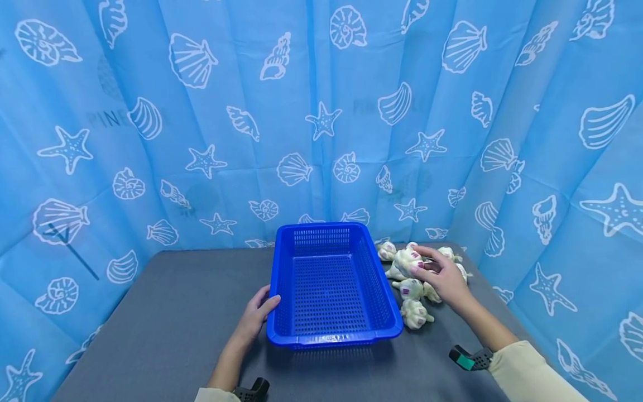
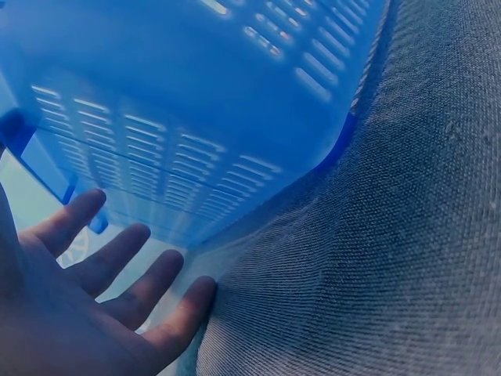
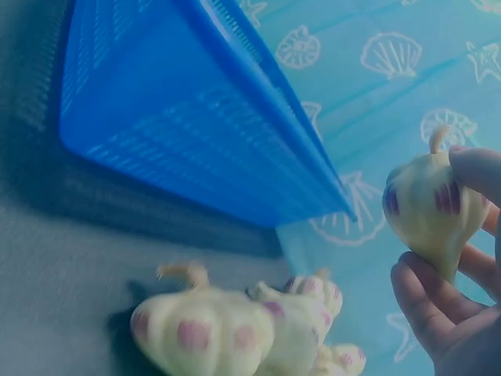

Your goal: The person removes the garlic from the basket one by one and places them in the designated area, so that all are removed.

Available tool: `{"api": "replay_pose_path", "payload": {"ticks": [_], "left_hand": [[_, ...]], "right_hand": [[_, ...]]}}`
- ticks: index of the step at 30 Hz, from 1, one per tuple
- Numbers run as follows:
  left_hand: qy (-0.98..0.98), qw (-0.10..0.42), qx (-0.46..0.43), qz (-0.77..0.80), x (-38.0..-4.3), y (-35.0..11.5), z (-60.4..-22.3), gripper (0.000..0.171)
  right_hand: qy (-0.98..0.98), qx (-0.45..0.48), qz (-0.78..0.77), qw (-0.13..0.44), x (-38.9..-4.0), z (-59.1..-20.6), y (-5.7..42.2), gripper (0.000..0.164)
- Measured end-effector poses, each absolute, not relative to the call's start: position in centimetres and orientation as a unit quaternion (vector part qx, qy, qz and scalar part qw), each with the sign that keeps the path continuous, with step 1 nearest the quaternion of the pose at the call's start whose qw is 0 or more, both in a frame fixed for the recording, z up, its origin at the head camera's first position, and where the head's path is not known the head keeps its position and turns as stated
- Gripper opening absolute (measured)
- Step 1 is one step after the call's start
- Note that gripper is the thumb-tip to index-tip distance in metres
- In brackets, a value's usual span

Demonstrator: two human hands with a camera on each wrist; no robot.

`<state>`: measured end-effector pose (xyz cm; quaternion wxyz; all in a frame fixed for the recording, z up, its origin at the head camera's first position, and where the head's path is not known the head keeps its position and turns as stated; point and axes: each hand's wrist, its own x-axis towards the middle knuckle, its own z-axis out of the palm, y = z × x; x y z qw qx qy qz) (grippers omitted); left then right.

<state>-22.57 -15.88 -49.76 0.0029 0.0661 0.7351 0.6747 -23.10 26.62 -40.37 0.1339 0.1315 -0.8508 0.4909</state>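
Observation:
My right hand pinches a garlic bulb between thumb and fingers, above a cluster of other bulbs. In the right wrist view this garlic bulb is whitish with purple patches, its stem pointing up. A blue plastic basket with slotted walls and nothing inside stands in front of me. Beside its left wall is my left hand, the thumb at the rim. The left wrist view shows the fingers fairly straight and spread, below the rim and close to the slotted wall.
Several garlic bulbs lie on the grey cloth-covered table, right of the basket. A blue curtain with white shell and starfish prints encloses the table's back and sides.

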Motion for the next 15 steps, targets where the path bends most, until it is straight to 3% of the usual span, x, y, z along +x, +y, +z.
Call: {"api": "replay_pose_path", "payload": {"ticks": [15], "left_hand": [[0.732, 0.002, 0.069, 0.678, -22.6, -15.9, -49.8, 0.051]], "right_hand": [[-0.829, 0.064, 0.531, 0.165, -21.2, -43.6, 30.2, 0.047]]}}
